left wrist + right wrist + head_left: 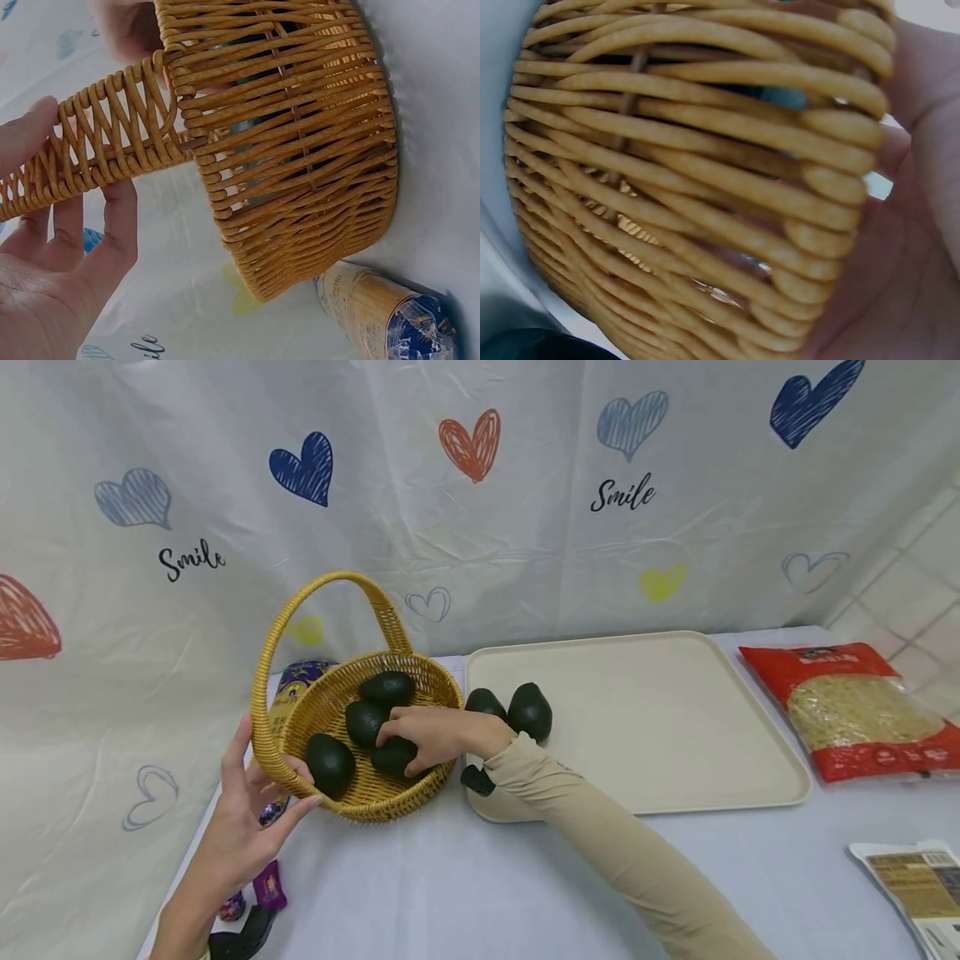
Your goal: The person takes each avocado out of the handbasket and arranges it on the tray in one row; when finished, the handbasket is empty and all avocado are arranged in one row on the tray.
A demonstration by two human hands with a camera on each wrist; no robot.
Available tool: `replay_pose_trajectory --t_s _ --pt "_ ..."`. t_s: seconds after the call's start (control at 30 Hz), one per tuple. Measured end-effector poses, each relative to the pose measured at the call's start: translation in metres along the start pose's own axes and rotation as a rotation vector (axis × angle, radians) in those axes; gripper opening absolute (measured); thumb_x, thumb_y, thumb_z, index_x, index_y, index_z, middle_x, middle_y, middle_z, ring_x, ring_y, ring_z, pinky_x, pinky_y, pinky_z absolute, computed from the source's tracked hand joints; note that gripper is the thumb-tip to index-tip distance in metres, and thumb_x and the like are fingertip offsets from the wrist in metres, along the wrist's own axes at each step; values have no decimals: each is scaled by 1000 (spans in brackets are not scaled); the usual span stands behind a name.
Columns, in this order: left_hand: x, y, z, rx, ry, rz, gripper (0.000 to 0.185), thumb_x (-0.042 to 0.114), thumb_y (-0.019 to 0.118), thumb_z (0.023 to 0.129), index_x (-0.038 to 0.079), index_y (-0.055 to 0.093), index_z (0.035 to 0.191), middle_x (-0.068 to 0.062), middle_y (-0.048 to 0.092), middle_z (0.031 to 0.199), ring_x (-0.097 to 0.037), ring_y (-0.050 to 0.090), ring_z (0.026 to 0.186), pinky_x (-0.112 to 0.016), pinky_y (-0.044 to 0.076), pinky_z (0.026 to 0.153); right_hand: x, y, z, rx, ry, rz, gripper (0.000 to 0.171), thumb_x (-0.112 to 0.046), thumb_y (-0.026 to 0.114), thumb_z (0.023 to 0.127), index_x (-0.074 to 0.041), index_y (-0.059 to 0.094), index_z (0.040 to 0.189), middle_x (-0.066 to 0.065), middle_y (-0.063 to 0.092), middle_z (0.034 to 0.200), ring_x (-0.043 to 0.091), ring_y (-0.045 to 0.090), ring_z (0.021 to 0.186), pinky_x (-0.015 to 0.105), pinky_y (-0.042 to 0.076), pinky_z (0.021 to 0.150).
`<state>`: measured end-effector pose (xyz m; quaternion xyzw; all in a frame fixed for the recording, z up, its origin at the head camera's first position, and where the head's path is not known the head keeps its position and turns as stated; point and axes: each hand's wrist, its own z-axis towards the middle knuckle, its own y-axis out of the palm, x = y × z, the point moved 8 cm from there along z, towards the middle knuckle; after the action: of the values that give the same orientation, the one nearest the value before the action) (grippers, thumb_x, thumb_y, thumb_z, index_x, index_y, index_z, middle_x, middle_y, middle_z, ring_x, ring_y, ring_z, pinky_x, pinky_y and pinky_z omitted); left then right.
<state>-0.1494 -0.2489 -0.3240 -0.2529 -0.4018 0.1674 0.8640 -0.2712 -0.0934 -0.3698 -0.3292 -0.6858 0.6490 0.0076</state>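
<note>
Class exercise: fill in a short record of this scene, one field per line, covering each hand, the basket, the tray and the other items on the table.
Left hand: fingers touch the wicker basket at its rim by the handle base.
Right hand: inside the basket, fingers curled round an avocado.
Basket contents: four dark avocados.
Tray: beige, right of the basket, two avocados at its left edge.
Far right: red noodle packet.
Behind basket: blue and yellow packet.
</note>
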Motion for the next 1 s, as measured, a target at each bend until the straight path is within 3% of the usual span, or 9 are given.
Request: replay_pose_trajectory --t_s 0.2,0.27,0.37,0.5,0.57,0.8,1.0 --pt "3 -2 1 14 24 1 109 46 65 96 4 -9 163 3 60 104 -3 62 97 -14 51 99 1 -2 3 26 26 -10 57 -29 83 93 -11 62 143 7 56 132 17 56 120 25 47 105" --pt "3 -1 1 11 26 -4 108 38 68 96 4 -9 163 3 60 104 -3 62 97 -14 51 99 2 0 4 28 43 -8 60 -31 84 92 -10 62 144 7 55 131 16 56 117 24 48 103" --pt "5 0 0 20 23 -3 114 5 79 90 4 -8 164 2 61 104 -4 63 97 -13 51 99 3 4 5 20 61 -2 65 -34 84 91 -11 59 147 8 54 133 16 56 117 24 48 103" --pt "6 2 0 32 15 18 136 -32 80 66 6 -6 165 1 62 104 -4 64 97 -11 50 98 4 8 4 19 75 -24 66 -37 83 93 -13 57 149 8 56 143 18 56 126 26 48 106" --pt "5 2 0 25 3 23 137 -32 80 66 6 -7 165 2 61 104 -4 63 97 -12 50 98 4 10 4 27 90 -43 66 -39 82 93 -16 58 149 6 57 146 18 56 130 30 49 107" --pt "1 1 0 -4 -9 11 127 -18 82 79 5 -10 164 2 60 105 -5 62 98 -15 53 97 7 2 -1 106 125 -71 62 -42 84 90 -22 61 144 1 61 137 18 60 122 39 55 96" --pt "1 1 -2 -5 -21 9 127 -17 82 79 5 -10 164 2 61 105 -5 62 97 -15 54 96 2 -12 -12 193 50 10 60 -38 83 91 -20 62 144 1 61 131 18 60 118 37 54 97"
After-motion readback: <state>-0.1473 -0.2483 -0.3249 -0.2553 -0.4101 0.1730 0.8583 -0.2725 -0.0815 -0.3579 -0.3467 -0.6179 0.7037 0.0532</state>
